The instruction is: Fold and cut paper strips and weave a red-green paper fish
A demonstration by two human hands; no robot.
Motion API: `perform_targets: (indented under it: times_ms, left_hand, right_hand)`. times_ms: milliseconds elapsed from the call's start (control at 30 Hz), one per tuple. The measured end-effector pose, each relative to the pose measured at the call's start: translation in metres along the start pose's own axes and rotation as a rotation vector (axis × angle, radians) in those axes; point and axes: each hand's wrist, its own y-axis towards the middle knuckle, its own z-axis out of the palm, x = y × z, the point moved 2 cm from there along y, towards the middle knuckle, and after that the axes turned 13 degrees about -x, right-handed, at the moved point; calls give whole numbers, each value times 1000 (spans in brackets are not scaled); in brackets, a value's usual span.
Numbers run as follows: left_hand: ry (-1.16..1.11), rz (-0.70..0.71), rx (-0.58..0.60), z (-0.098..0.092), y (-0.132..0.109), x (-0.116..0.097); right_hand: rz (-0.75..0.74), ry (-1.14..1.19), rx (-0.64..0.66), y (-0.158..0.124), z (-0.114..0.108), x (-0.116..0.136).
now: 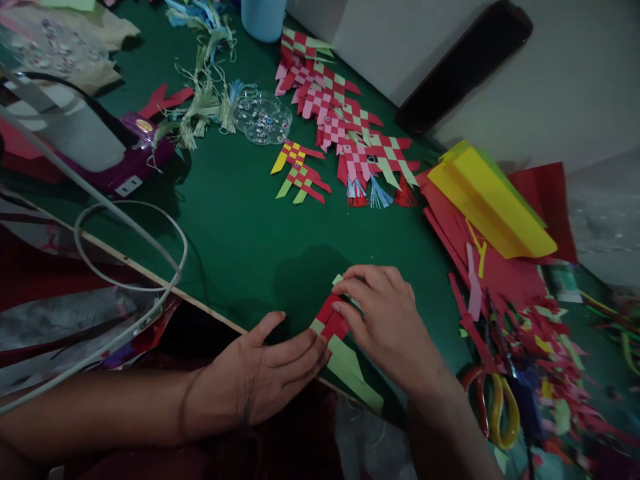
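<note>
Near the front edge of the table lies a partly woven piece of red and light green paper strips. My right hand pinches its upper end between thumb and fingers. From the left, my left hand rests its outstretched fingertips on the lower side of the weave, thumb spread away. Long light green strips hang down toward the table edge. Part of the weave is hidden under my right fingers.
Woven paper fish lie at the back, two smaller ones before them. A bead tray, tassels, a purple device and white cable are leftward. Scissors, yellow paper and scraps lie right.
</note>
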Motion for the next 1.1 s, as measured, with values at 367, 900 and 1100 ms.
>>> perform_targets:
  times_ms: [367, 900, 1100]
  left_hand:
    - [-99, -33, 2, -2, 5, 4]
    - [-98, -99, 1, -3, 6, -1]
    - [-131, -124, -71, -1, 7, 0]
  right_hand:
    - [-117, 89, -12, -7, -4, 6]
    - [-85, 338, -171, -43, -6, 14]
    - [-58, 334, -186, -48, -7, 15]
